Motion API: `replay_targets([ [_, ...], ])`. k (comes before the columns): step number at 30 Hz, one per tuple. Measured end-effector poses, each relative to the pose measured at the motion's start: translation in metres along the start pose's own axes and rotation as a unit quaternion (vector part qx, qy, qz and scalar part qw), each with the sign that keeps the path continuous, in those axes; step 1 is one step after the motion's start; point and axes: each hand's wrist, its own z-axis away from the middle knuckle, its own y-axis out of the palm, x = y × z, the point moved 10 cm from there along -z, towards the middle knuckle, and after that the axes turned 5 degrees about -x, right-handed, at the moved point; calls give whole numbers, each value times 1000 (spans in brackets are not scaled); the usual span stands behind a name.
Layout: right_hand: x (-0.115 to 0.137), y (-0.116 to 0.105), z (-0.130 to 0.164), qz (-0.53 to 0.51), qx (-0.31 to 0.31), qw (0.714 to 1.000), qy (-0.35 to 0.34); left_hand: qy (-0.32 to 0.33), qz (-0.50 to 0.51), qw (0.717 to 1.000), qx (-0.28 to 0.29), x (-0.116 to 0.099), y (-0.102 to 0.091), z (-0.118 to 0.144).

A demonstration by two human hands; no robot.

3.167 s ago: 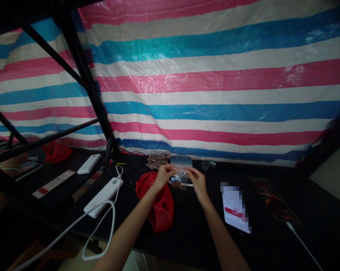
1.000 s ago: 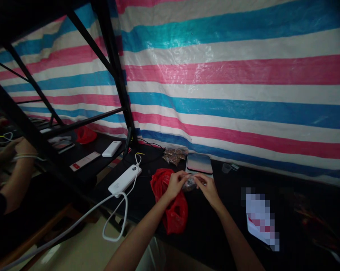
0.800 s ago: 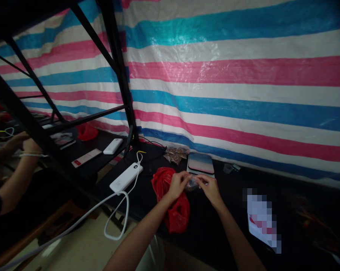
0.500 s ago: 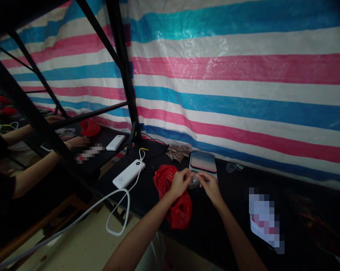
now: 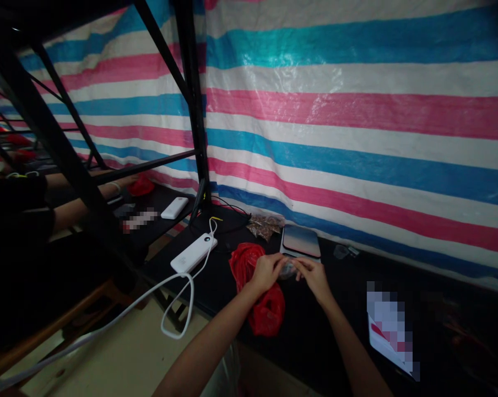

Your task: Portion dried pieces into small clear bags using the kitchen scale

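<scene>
A small clear plastic bag (image 5: 288,269) is pinched between my two hands over the black table. My left hand (image 5: 269,272) has its thumb and fingers closed on the bag's left edge. Opposite it, my right hand (image 5: 314,275) grips the right edge with bent fingers. What the bag contains is too blurred to make out. A crumpled red plastic bag (image 5: 269,313) lies beneath and beside my left wrist. Just beyond my hands is a flat device with a shiny plate (image 5: 302,241), which looks like a small scale.
Clear packets of brown bits (image 5: 266,226) lie by the striped sheet (image 5: 356,116). A small clear cup (image 5: 340,252) is farther right, near a phone (image 5: 391,336). At left are a white power bank (image 5: 194,253), its cable, a black metal frame (image 5: 197,127) and a co-worker's arm (image 5: 73,212).
My view has shifted slightly, so the scene sits a little to the right. Both hands still hold the clear bag, with small finger movements. The co-worker's hands have moved toward their red bag.
</scene>
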Motion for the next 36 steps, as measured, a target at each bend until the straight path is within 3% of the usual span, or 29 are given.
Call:
replay_targets([
  [3, -13, -4, -4, -23, -3, 999, 36, -31, 36, 996, -75, -2, -28, 5],
  [6, -12, -6, -19, -42, -18, 998, 53, -67, 66, 973, -212, 2, -82, 25],
  [7, -7, -3, -27, -49, -17, 997, 53, -75, 55, 968, -232, 4, -97, 34],
  [8, 1, 3, -37, -56, -7, 997, 49, -80, 33, 970, -226, 7, -107, 42],
  [10, 22, 16, -61, -75, 0, 997, 26, -79, -30, 985, -151, 12, -112, 55],
  [14, 48, 46, -109, -49, -25, 998, 33, -34, -165, 985, 42, 21, -90, 82],
  [17, 63, 59, -117, -8, -61, 998, 30, -9, -272, 959, 78, 25, -80, 94],
  [19, 88, 60, -96, 53, -98, 993, -47, -9, -332, 941, 72, 27, -77, 95],
  [21, 122, 74, -52, 139, -76, 972, -175, -16, -376, 924, 63, 26, -75, 93],
  [23, 138, 109, 3, 202, 70, 944, -252, -24, -412, 909, 60, 25, -74, 87],
  [25, 134, 138, 61, 301, 227, 878, -294, -29, -444, 893, 69, 23, -75, 80],
  [26, 125, 141, 78, 353, 263, 851, -286, -29, -459, 884, 82, 24, -76, 75],
  [28, 99, 128, 90, 472, 281, 802, -233, -33, -484, 866, 117, 27, -80, 67],
  [32, 62, 86, 73, 627, 257, 718, -162, -43, -517, 828, 213, 39, -86, 59],
  [36, 63, 80, 63, 649, 245, 700, -167, -40, -534, 796, 282, 36, -81, 59],
])
